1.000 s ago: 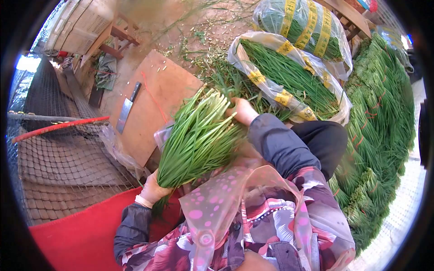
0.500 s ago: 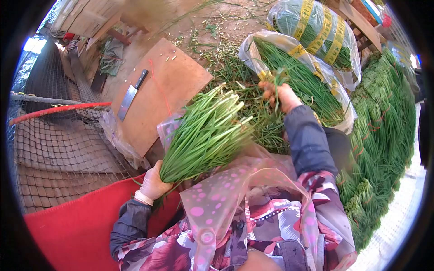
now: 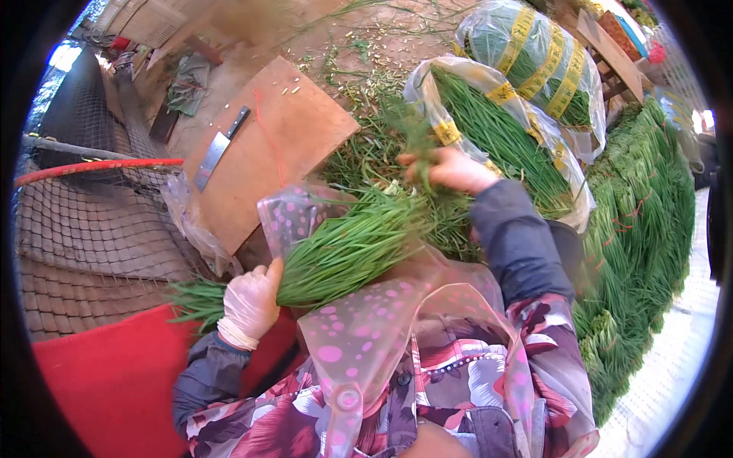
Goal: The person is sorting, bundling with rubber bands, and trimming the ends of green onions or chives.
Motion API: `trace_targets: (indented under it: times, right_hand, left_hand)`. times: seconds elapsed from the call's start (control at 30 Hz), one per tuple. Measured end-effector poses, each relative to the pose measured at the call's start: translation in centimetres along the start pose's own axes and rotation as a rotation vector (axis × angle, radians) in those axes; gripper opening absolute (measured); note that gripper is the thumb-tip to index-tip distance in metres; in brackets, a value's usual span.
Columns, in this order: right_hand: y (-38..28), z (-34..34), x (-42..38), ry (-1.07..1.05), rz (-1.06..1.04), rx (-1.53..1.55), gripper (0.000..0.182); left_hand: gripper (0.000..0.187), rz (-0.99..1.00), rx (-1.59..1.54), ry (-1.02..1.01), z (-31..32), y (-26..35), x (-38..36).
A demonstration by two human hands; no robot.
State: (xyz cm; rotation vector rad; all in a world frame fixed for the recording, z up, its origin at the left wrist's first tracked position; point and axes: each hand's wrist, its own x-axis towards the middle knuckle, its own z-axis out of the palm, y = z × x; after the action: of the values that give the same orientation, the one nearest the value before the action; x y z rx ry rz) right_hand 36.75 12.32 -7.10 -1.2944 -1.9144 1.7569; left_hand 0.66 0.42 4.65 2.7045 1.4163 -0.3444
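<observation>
My left hand [image 3: 252,301], in a thin pale glove, is closed round a thick bunch of Chinese chives [image 3: 351,252]. Their leaf ends stick out to the left of my fist, and the stem ends point right, over my spotted plastic apron [image 3: 359,336]. Just beyond the stem ends, my right hand [image 3: 456,169] pinches a small tuft of loose green leaves [image 3: 416,133], which is smeared by motion. Trimmed green scraps [image 3: 366,153] are heaped below and around that hand.
A kitchen knife [image 3: 217,153] lies on a wooden board [image 3: 298,114] at the left. Chives fill an opened plastic bag [image 3: 427,99], with a taped bag [image 3: 534,46] behind it. Tied bunches [image 3: 641,229] are piled at the right. Red cloth [image 3: 114,374] and netting [image 3: 99,237] lie at left.
The chive bunch has turned flatter, and its leaf ends now show left of my left hand. My right hand has moved left and slightly down, closer to the bunch, with the tuft still in it.
</observation>
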Motion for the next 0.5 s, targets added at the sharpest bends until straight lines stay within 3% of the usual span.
trace_targets:
  times: [0.07, 0.13, 0.2, 0.27, 0.4, 0.47, 0.5]
  right_hand:
    - [-1.3, 4.4, 1.4, -0.072, 0.055, -0.221, 0.084]
    - [-1.6, 6.6, 1.9, -0.214, 0.008, 0.031, 0.093]
    - [-3.6, 8.0, -0.2, -0.022, 0.048, -0.042, 0.066]
    - [-0.1, 10.6, 1.4, 0.159, -0.024, -0.182, 0.049]
    - [2.7, 9.2, -1.2, 0.213, 0.147, -0.473, 0.031]
    - [7.0, 7.9, -1.5, 0.11, 0.303, -0.628, 0.023]
    - [10.5, 7.1, -1.9, 0.201, 0.33, -0.615, 0.024]
  left_hand:
    - [0.054, 0.057, 0.033, 0.012, -1.2, 0.1, 0.6]
    - [0.052, 0.107, 0.067, -0.002, -2.1, -0.1, 1.1]
    - [0.053, 0.115, 0.09, -0.02, -2.8, 0.1, 1.1]
    - [0.056, 0.138, 0.102, -0.043, -2.9, -0.4, 1.4]
    - [0.063, 0.1, 0.101, -0.063, -3.3, -1.4, 0.4]
    - [0.066, 0.069, 0.087, -0.028, -4.1, -2.2, -0.6]
    - [0.061, 0.023, 0.062, -0.035, -5.0, -2.1, -1.3]
